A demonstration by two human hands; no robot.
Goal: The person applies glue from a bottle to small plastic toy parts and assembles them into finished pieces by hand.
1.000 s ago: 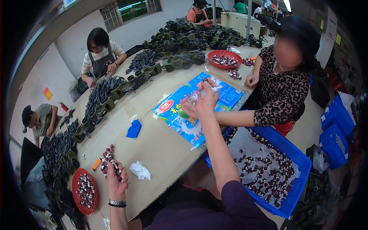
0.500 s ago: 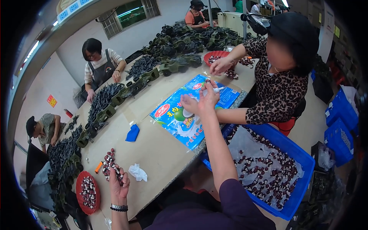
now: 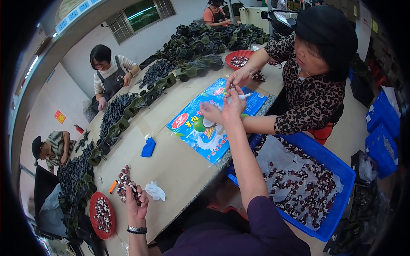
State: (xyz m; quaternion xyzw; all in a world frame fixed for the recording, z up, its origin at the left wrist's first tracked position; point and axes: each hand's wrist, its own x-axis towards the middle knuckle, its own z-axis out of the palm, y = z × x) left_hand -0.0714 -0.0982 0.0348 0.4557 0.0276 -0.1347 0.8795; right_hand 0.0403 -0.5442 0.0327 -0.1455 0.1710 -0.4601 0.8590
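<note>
My left hand, with a beaded bracelet at the wrist, has its fingers curled round a cluster of small round dark-red and white pieces, which sticks out past the fingers. My right hand reaches out over a blue printed sheet and pinches one small dark-red piece at its fingertips. A co-worker's hand touches that same piece. A white pointed-tip bottle lies against my right fingers; my grip on it is partly hidden. The co-worker's other hand is beside my right wrist.
A red bowl of pieces, an orange tool, white tissue and a blue object lie on the table. A blue crate of pieces stands right. Dark green toy vehicle parts pile along the far side; other people work there.
The co-worker's upper hand has come down to the piece at my right fingertips. The co-worker's head has turned and now shows more. My left hand keeps its cluster; the view has shifted slightly.
</note>
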